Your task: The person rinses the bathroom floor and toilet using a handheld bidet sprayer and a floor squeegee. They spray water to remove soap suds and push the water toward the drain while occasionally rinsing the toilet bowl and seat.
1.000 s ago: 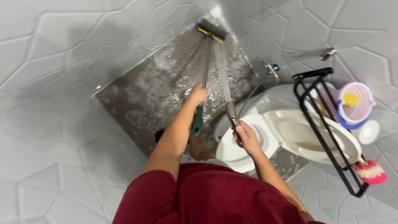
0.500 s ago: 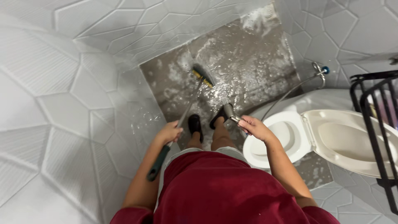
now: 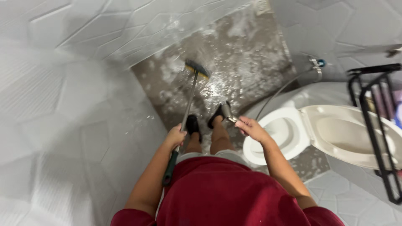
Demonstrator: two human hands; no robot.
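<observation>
Gripping the long metal-shafted scrub brush just above its dark green handle end, the left hand is clenched around the shaft; the yellow-and-black bristle head rests ahead on the wet, foamy grey speckled floor. The right hand grasps a chrome spray nozzle, its hose trailing beside the glossy white oval toilet bowl.

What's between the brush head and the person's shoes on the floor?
In the head view, only wet, foamy floor lies between the brush head and the shoes; the brush handle slants above that stretch.
</observation>
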